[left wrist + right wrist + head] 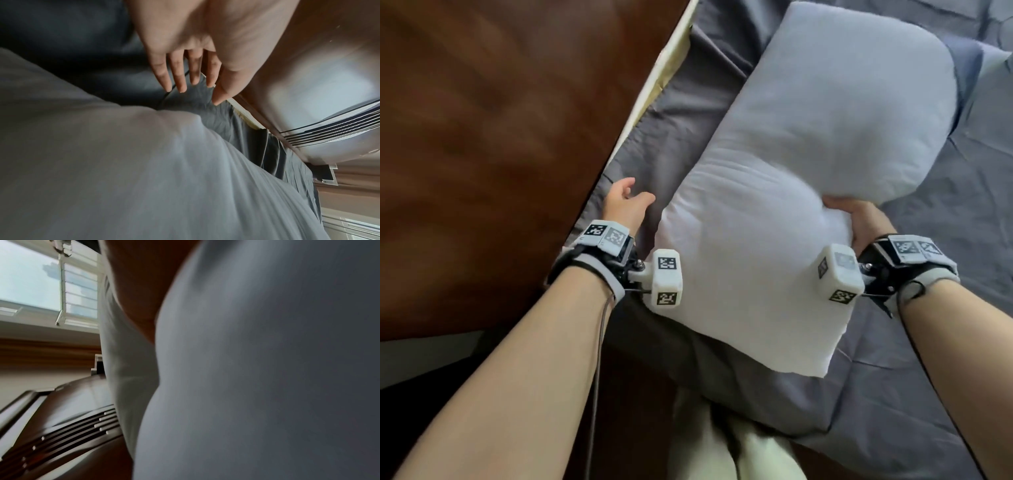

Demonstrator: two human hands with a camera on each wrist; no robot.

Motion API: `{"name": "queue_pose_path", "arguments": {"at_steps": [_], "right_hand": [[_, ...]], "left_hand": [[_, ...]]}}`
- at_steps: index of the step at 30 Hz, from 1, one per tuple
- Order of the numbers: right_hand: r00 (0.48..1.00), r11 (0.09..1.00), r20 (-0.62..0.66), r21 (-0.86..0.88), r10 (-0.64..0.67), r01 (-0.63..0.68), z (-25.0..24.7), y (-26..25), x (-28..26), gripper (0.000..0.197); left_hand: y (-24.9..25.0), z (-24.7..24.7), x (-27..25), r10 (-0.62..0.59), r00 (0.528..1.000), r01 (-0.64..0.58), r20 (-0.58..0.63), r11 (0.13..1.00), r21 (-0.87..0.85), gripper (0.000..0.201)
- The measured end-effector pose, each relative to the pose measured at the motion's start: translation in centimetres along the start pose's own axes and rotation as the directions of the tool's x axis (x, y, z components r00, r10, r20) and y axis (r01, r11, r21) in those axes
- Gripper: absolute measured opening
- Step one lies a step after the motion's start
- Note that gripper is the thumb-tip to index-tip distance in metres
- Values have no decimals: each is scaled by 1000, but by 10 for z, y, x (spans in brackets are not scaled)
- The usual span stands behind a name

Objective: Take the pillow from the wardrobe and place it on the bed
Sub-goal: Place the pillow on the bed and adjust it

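Head view looks down on a big white pillow [801, 178]. It lies slanted over the bed [945, 342], which has a grey sheet on it. I cannot tell if the whole pillow is resting on the sheet or if the near end is held a bit up.

The right hand [859, 219] is at the pillow's right edge, near the middle of that side. Its fingers curl round the edge and squeeze the soft cloth, so the pillow bunches there. In the right wrist view the pillow [267, 369] fills most of the picture, and only a bit of the hand [139, 288] shows, pressed against it.

The left hand [625, 202] is just beside the pillow's left edge, over the grey sheet. It holds nothing. In the left wrist view the left hand [185, 40] has its fingers [161, 71] straight and a little spread, pointing down at the dark sheet [195, 94], with the pillow [123, 162] close under them. I cannot tell if the fingertips touch the sheet.

To the left of the pillow, past the sheet, stands a brown wooden board [500, 137] along the side of the bed. A thin pale strip [661, 72] runs between the board and the sheet.

Both wrists wear black straps with white blocks [667, 277] that have black and white square marks.
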State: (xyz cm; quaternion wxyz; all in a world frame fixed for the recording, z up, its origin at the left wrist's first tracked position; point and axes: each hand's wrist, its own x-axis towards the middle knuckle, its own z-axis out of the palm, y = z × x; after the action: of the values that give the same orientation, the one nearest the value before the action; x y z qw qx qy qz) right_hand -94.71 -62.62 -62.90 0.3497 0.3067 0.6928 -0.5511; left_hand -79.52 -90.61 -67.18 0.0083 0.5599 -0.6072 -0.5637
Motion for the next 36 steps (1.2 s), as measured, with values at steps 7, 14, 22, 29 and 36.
{"name": "queue_pose_path", "arguments": {"at_steps": [7, 14, 22, 29, 36], "right_hand": [[980, 989, -129, -29, -149, 146, 7, 14, 26, 64], [813, 869, -416, -452, -407, 203, -9, 11, 11, 127], [662, 415, 24, -762, -749, 496, 71, -23, -41, 75], [770, 206, 314, -845, -555, 493, 133, -9, -18, 89], [769, 193, 336, -842, -543, 504, 125, -4, -3, 100]], "left_hand": [[-4, 9, 38, -18, 999, 16, 30, 997, 81, 85], [0, 10, 47, -44, 998, 36, 43, 986, 165, 85], [16, -18, 50, -14, 1000, 13, 0, 970, 243, 83], [18, -5, 65, 3, 995, -49, 99, 885, 463, 89], [32, 15, 79, -150, 981, 92, 119, 913, 398, 58]]}}
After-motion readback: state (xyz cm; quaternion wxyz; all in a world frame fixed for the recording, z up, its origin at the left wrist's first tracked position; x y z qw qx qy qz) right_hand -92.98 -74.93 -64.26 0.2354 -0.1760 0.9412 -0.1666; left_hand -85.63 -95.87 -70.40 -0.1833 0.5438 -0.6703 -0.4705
